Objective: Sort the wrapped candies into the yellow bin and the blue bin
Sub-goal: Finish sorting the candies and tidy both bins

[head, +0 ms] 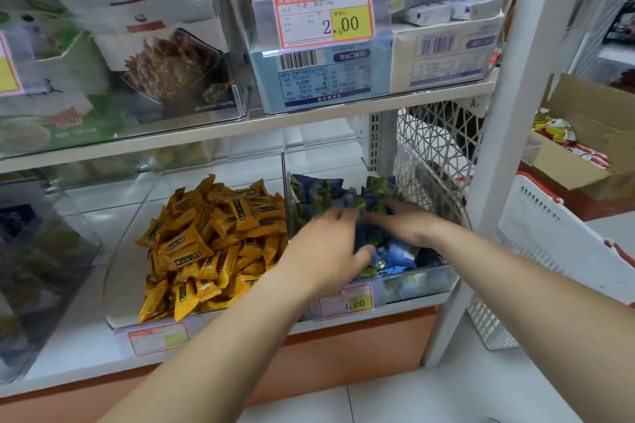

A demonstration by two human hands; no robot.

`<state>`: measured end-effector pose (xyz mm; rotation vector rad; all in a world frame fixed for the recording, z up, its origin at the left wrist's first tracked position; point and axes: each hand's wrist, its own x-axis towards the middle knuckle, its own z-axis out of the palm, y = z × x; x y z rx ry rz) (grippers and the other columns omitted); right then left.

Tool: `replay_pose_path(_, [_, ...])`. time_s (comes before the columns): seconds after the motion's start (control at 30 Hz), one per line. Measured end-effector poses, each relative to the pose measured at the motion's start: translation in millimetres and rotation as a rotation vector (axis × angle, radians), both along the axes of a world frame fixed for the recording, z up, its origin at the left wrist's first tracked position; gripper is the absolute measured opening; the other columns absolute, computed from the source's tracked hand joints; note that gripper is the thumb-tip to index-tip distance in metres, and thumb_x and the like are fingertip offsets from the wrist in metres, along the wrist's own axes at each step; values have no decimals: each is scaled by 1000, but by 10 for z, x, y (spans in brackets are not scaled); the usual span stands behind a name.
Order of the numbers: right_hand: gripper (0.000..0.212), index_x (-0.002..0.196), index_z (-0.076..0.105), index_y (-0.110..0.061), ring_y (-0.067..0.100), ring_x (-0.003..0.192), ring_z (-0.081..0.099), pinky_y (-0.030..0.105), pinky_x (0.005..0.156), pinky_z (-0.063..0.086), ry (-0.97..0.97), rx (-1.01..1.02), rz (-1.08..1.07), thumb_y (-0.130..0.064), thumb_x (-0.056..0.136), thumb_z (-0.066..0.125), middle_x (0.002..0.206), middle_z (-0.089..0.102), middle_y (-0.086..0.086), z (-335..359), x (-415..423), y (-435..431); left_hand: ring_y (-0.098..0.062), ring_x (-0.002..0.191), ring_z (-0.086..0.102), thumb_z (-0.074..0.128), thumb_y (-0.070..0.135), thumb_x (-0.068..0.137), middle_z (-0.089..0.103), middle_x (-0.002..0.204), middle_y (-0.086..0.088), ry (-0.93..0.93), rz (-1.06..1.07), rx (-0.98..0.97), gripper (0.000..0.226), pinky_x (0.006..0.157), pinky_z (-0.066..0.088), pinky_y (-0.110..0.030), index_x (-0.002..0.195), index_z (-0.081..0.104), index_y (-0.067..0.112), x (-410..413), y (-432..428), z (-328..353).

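Lower centre-right, the clear plastic blue bin [417,280] holds blue-and-green wrapped candies [395,256], just beside the clear plastic yellow bin [122,271]. The left hand [324,245] curls its fingers into the pile; whether they hold one, I cannot tell for the blur. The right hand [410,223] rests on top, fingers loosely straight. The candies look light, crinkly and slippery, so pinch across a wrapper's middle.

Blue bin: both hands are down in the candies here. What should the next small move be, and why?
Probably part the pile with both hands and look for strays. The left hand and right hand lie on the blue candies in the blue bin, and green wrappers sit mixed among them. Whether either hand holds one is blurred.
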<state>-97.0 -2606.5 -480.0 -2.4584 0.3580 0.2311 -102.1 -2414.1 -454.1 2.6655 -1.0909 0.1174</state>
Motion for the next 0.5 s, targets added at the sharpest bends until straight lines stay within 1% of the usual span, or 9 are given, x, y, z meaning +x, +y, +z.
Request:
replay_pose_path(0.03, [59,136,53,-35,24,111,58,32,90,49,21,20,-5,-70,89,48,138,58,3,0,33,-4,-27,120,53,52,52,93,55,134,-8,17,8,32,58,97,44,-35,141,43,21,7,-45,-46])
replay_pose_path(0.07, [57,135,55,-33,21,107,57,27,82,47,29,48,-14,-68,90,51,136,58,1,6,57,-8,-28,122,51,50,53,93,54,136,-9,28,14,65,60,98,44,-36,143,42,20,14,-80,-91])
replay_pose_path(0.1, [55,133,56,-31,18,102,56,24,74,44,28,72,-23,-65,89,54,131,59,-1,14,76,-12,-29,125,49,47,55,94,52,140,-9,34,14,94,63,100,43,-37,146,39,20,21,-104,-131])
replay_pose_path(0.13, [52,128,59,-29,16,96,56,22,70,43,15,93,-36,-63,89,57,124,61,-2,14,97,-24,-30,128,47,46,57,95,49,143,-9,44,12,109,66,102,42,-38,148,36,21,32,-121,-163])
replay_pose_path(0.23, [54,113,69,-19,17,92,62,31,81,51,-53,159,-106,-63,81,68,111,69,0,-11,165,-73,-29,125,50,52,59,92,50,141,-7,114,37,58,67,99,47,-38,148,38,26,101,-131,-169])
replay_pose_path(0.33, [60,115,70,-16,18,95,63,26,71,45,-131,226,-108,-62,78,73,113,68,-1,24,216,-65,-27,118,56,59,54,89,54,135,-6,186,96,-25,63,93,51,-39,143,46,25,190,-110,-119])
replay_pose_path(0.37, [54,116,70,-18,15,94,62,24,71,44,-175,271,-104,-57,80,74,114,67,-2,46,240,-56,-28,116,56,59,51,90,55,131,-6,183,117,-16,58,92,51,-40,141,48,23,202,-115,-112])
replay_pose_path(0.43, [39,118,70,-23,13,100,62,22,80,45,-276,352,-114,-44,85,74,119,67,-5,111,277,-38,-30,112,56,56,44,95,56,125,-8,129,187,37,46,87,52,-42,130,53,16,203,-137,-114])
replay_pose_path(0.5, [30,119,70,-27,16,112,61,23,84,46,-362,318,-160,-36,90,69,125,66,-4,156,285,-48,-31,111,55,54,31,97,57,123,-11,50,269,72,31,82,53,-40,122,55,11,208,-168,-121])
